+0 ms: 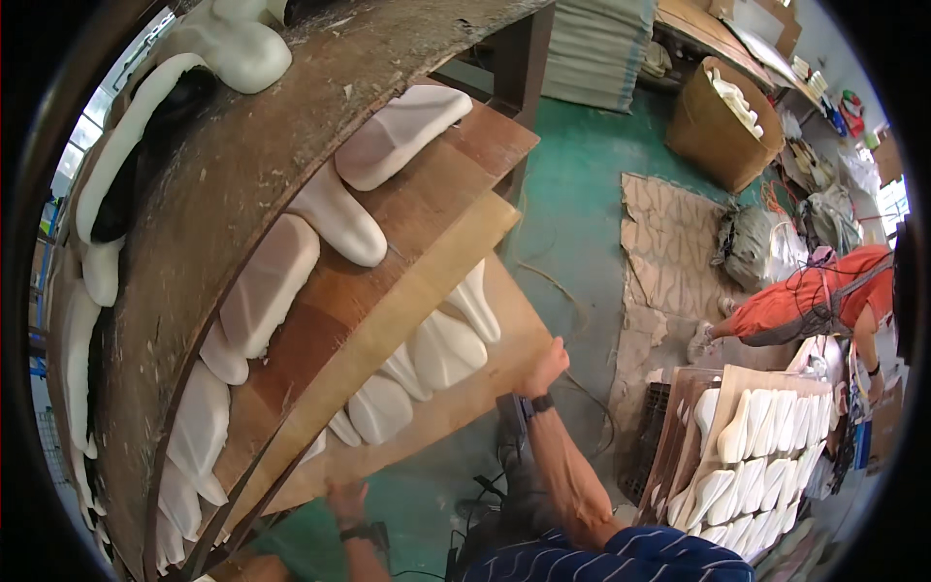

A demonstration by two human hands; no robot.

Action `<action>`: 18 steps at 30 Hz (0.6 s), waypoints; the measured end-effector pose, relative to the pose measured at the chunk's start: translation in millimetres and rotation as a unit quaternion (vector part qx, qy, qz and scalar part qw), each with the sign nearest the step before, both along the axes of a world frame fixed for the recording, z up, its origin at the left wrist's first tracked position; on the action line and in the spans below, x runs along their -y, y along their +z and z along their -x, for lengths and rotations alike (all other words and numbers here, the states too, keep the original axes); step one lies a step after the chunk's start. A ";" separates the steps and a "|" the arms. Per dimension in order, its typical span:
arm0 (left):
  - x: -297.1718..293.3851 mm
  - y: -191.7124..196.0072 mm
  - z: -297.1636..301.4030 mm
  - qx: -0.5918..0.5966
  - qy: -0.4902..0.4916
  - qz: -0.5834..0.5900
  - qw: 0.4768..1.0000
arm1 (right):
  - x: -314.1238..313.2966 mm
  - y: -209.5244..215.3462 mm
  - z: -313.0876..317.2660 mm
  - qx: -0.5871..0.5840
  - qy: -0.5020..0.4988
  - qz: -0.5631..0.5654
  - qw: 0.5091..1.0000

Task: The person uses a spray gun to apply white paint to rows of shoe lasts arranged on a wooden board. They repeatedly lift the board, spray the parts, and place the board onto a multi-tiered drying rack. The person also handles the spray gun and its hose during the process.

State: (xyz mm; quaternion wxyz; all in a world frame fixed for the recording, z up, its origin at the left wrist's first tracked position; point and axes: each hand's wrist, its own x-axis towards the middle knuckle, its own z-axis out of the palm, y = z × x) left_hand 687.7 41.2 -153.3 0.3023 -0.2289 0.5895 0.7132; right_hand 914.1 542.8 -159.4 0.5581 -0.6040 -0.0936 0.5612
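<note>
A tan board (519, 320) slopes across the middle, partly under the upper boards of a rack. White moulded pieces (448, 351) with rounded broad ends lie on it in a row. My right hand (546, 369) is closed on the board's right edge, below the far corner. At the near edge, my left hand (347, 497) holds the same board, its fingers partly hidden. Just above, a yellowish board (427, 276) and a reddish-brown board (446, 184) stick out. Larger white moulded pieces (272, 281) rest on the reddish-brown one.
The topmost worn board (330, 87) carries more white pieces (242, 48). A dark post (522, 58) stands behind. At right, boards of white pieces (752, 427) lean near a person in red clothing (824, 296). Cardboard (669, 242) covers some green floor; a bin (713, 136) stands beyond.
</note>
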 end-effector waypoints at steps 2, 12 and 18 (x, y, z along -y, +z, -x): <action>-66.1 5.9 -11.8 0.002 0.000 0.039 0.999 | -38.9 -32.2 -1.9 0.024 0.018 -0.040 0.999; -160.2 14.0 63.7 0.104 0.091 0.002 0.990 | -132.6 34.9 17.4 0.276 0.521 -0.157 0.793; -129.0 -5.0 94.6 0.140 0.021 -0.054 0.988 | 72.0 9.3 -150.5 0.259 0.627 -0.189 0.710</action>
